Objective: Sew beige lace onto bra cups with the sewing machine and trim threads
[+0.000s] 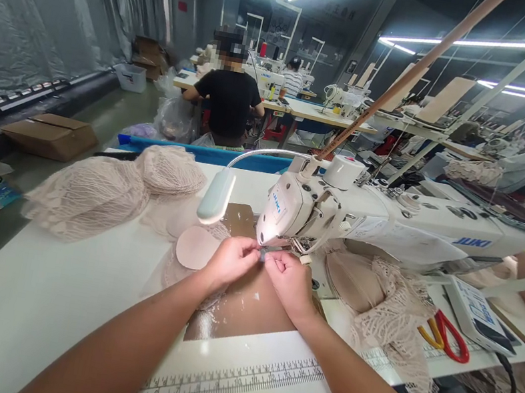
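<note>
Closely, left hand (pixel 231 262) and right hand (pixel 291 284) pinch a small grey piece (pixel 263 255) by a white sewing machine (pixel 293 195), behind the white table (pixel 36 299)'s front edge.

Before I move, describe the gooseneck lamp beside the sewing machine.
The lamp has a smooth, pale, plastic-looking, elongated head on a thin silvery flexible neck arching from near the top of the sewing machine. Its head hangs tilted, left of the machine, lower edge glowing. Neither left hand nor right hand touches it.
</note>
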